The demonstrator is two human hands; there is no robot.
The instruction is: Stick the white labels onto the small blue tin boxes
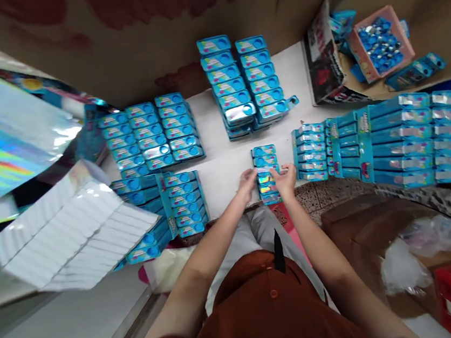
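Observation:
In the middle of the white work surface (218,175), close to my body, stands a short column of small blue boxes (264,150) with printed faces. A thin, shiny pinkish strip (265,170) lies across one box of that column. My left hand (247,184) pinches the strip's left end between thumb and fingers. At its right end, my right hand (285,180) has its thumb and fingers closed on it. Whether the strip touches the box face is too small to make out. Some lower boxes reflect a yellowish sheen.
Stacked blue boxes stand at the left (146,126), at the back (226,74) and along the right (400,133). An open carton (323,65) at the back right holds a pink tray (409,50) of small blue pieces. Stacked white papers (66,236) jut in from the left.

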